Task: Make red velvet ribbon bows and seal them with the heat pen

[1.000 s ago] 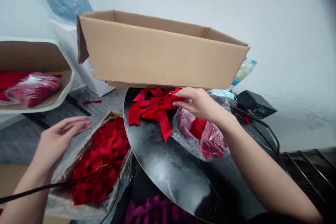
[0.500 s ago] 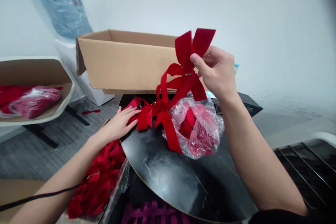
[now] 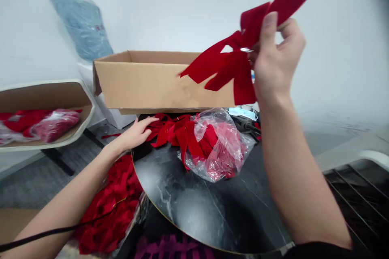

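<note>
My right hand (image 3: 275,54) pinches a red velvet bow (image 3: 247,32) between thumb and fingers, raised well above the table, its loops and tails spread to the left. A small silvery tie shows at the bow's middle. At the table's left edge my left hand (image 3: 138,131) lies with fingers stretched out, at the near end of a pile of red ribbon bows (image 3: 170,129). Whether its fingertips press on the ribbon I cannot tell. Right of the pile sits a clear plastic bag (image 3: 225,149) with red bows in it.
The round black marbled table (image 3: 194,206) carries these things. Behind it stands an open cardboard box (image 3: 170,87). Red ribbons (image 3: 112,206) fill a container below left. A blue mask (image 3: 242,113) lies behind the bag. A white-rimmed chair (image 3: 69,137) holds bagged red pieces.
My right hand has lifted the bow up and to the right, clear of the pile and tilted. My left hand stays by the ribbons, shifted slightly left. The view has shifted a little.
</note>
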Demonstrator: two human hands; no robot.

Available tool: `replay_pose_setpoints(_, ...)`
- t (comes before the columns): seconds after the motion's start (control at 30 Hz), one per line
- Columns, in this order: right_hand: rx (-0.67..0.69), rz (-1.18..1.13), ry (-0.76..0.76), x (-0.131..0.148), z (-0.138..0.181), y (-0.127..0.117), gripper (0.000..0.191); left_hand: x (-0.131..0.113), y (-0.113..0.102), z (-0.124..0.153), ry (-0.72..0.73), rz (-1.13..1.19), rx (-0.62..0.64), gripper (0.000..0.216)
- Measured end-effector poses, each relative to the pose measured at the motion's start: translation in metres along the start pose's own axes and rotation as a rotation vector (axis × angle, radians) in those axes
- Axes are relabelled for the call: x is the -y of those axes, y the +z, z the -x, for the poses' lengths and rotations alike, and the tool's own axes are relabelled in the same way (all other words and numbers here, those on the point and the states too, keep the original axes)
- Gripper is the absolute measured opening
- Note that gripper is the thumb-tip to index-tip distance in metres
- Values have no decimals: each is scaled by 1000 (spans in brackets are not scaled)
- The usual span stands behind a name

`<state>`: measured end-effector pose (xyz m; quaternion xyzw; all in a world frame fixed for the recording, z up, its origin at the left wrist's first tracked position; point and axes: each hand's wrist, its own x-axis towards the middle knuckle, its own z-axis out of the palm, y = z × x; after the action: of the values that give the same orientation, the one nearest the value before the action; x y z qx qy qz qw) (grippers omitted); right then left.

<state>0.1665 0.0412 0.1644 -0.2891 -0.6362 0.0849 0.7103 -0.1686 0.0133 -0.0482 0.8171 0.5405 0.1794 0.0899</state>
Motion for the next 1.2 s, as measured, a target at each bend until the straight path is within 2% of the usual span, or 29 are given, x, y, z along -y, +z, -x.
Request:
replay_pose_setpoints(0.07, -13, 18, 9, 10, 10, -25, 26, -14, -2, 3, 14, 6, -55, 61)
replay_pose_setpoints(0.13, 20, 52, 127, 17, 27, -49, 30, -27, 3, 4, 85, 13, -32, 59)
replay_pose_setpoints(0.2, 165, 43, 367, 20, 48, -72, 30, -33, 12, 5, 160, 9, 22, 58)
replay_pose_setpoints(0.3, 484, -34, 762, 19, 80, -98, 30, -32, 16, 4, 198, -5, 27, 40)
replay_pose_setpoints(0.37, 665, -51, 868, 16, 96, -108, 30, -35, 9, 3, 183, 5, -38, 38)
replay_pose_setpoints(0.47, 891, -3, 811, 12, 108, -111, 26, -49, -2, -3, 127, 121, -192, 42)
replay_pose_setpoints(0.5, 936, 11, 779, 11, 109, -109, 25, -54, -3, -5, 132, 158, -159, 48)
replay_pose_setpoints(0.53, 952, 18, 758, 8, 110, -106, 24, -57, -2, -8, 166, 154, -73, 57)
replay_pose_setpoints(0.6, 914, 19, 748, 1, 111, -100, 24, -57, 3, -12, 266, 81, 126, 52)
replay_pose_setpoints(0.63, 878, 17, 754, -4, 111, -98, 23, -55, 6, -13, 302, 40, 172, 44)
replay_pose_setpoints(0.67, 844, 16, 762, -9, 113, -95, 23, -53, 7, -13, 318, 18, 169, 38)
replay_pose_setpoints(0.73, 813, 20, 768, -19, 116, -88, 22, -59, 6, -13, 279, 77, 30, 33)
replay_pose_setpoints(0.8, 834, 38, 743, -24, 118, -78, 20, -79, 1, -13, 161, 319, -159, 28)
replay_pose_setpoints(0.83, 857, 52, 721, -24, 118, -72, 20, -95, -2, -15, 69, 517, -180, 35)
replay_pose_setpoints(0.87, 885, 68, 697, -23, 116, -66, 19, -112, -4, -18, 8, 752, -102, 47)
replay_pose_setpoints(0.93, 935, 83, 642, -18, 112, -55, 18, -143, -2, -27, -25, 1149, 236, 84)
replay_pose_setpoints(1.0, 929, 86, 618, -16, 107, -51, 17, -161, 5, -37, -62, 1364, 295, 91)
replay_pose_setpoints(1.1, 783, 245, 605, -29, 109, -57, 21, -161, 15, -46, -144, 1486, 222, 81)
replay_pose_setpoints(1.13, 776, 348, 587, -38, 114, -60, 21, -156, 16, -47, -173, 1497, 208, 80)
replay_pose_setpoints(1.2, 887, 547, 522, -59, 130, -65, 20, -145, 16, -46, -199, 1502, 202, 86)
